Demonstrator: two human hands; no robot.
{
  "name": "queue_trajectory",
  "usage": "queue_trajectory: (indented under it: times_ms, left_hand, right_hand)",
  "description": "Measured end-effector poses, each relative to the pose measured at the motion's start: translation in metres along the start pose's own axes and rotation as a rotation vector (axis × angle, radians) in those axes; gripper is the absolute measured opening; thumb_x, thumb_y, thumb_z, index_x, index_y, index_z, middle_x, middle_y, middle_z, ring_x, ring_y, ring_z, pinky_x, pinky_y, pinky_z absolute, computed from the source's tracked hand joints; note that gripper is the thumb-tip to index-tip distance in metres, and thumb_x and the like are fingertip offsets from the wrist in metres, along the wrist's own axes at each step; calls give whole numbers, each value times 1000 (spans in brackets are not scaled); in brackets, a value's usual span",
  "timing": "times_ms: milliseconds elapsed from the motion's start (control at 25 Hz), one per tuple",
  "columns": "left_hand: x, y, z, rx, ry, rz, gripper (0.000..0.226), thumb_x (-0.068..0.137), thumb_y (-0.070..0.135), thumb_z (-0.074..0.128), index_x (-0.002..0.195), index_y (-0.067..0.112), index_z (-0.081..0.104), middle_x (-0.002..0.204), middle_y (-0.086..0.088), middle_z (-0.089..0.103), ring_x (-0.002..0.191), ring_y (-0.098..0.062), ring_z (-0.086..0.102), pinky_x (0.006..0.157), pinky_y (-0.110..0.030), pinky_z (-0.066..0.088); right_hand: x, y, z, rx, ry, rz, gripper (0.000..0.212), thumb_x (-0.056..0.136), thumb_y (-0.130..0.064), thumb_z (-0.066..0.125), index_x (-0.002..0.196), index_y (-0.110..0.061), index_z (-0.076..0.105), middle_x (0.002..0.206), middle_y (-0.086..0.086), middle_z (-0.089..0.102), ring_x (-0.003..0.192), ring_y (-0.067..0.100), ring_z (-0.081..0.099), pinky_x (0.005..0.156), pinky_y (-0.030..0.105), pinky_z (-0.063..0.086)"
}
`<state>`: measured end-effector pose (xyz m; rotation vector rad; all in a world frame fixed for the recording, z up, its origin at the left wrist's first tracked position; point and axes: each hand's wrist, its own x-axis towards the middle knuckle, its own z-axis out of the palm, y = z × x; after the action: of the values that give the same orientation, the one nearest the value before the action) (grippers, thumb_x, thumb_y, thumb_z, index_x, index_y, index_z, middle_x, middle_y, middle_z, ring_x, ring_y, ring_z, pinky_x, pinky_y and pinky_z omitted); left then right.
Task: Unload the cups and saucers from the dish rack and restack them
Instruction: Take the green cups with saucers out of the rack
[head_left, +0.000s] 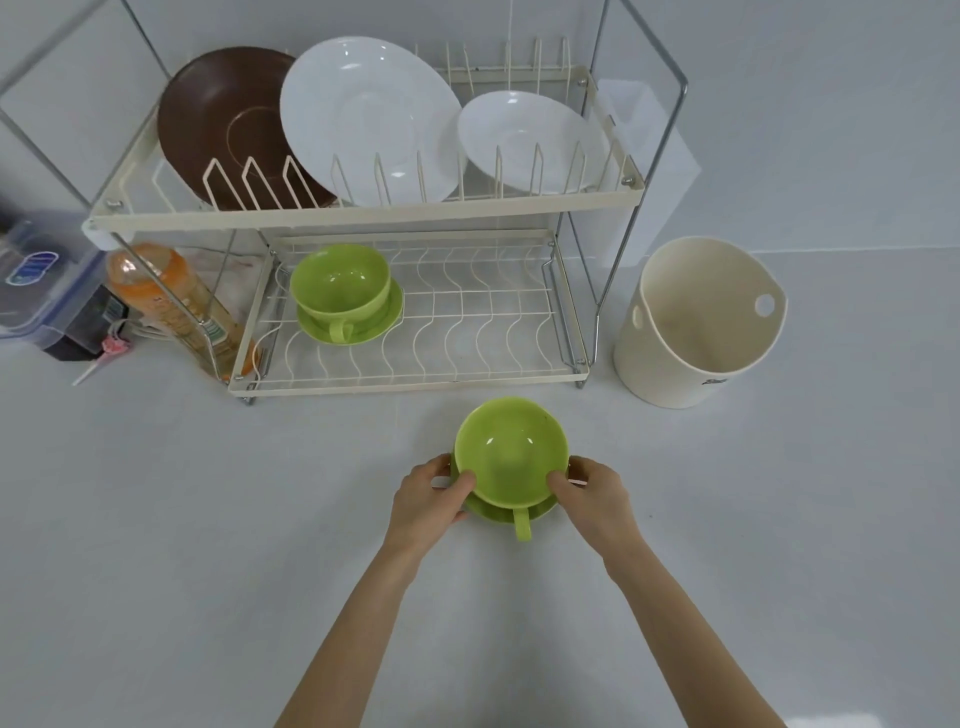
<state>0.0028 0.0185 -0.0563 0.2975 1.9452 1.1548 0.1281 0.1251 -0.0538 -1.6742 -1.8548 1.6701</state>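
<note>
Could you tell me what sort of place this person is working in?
Probably a kitchen counter or a mock-up of one: a two-tier dish rack holds plates above and a green cup on its saucer below, and a cream utensil tub stands beside it on a plain white surface.

Both bare forearms are reaching forward and converging. The left hand (434, 493) and right hand (592, 493) are curling inward, facing each other, fingers (460, 480) seemingly pinching, thumbs on top.

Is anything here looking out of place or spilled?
Nothing spilled or damaged. One oddity: an orange bottle lies tilted against the dish rack at its left end, among clutter rather than dishes.
</note>
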Motion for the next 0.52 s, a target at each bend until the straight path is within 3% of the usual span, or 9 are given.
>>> queue_trajectory:
  times_ms: [160,240,320,440,520]
  left_hand:
    - [2,3,0,58,-9,14,30,84,18,54,113,13,60,81,9,58,84,-21,61,74,-27,54]
    - [4,5,-3,99,-27,11,31,73,30,55,101,19,63,81,6,59,77,-20,62,83,-36,56]
    - [5,6,-4,142,-35,20,22,68,37,54,89,31,61,86,3,63,83,-23,64,90,-42,53]
    - [6,4,-7,257,-30,47,46,83,35,58,126,18,52,120,-4,63,113,-25,58,102,-34,42]
    - [7,7,-13,322,8,71,53,87,35,53,134,13,44,131,-3,58,119,-20,55,95,-22,37]
  right_hand:
    - [3,1,3,-77,4,-19,30,85,-15,53,111,-3,62,109,14,68,104,26,61,74,25,40]
    - [2,1,3,-123,24,-46,31,85,-17,54,113,-6,61,109,12,69,103,24,61,74,24,41]
    - [1,1,2,-196,42,-76,31,85,-21,54,111,-9,62,108,11,69,103,25,62,79,28,47]
    - [0,-1,0,-380,62,-94,40,84,-35,55,120,-16,57,118,6,66,111,27,59,90,37,49]
    - [1,-7,-3,-448,79,-115,52,86,-41,52,132,-17,47,129,6,58,120,26,53,95,39,45]
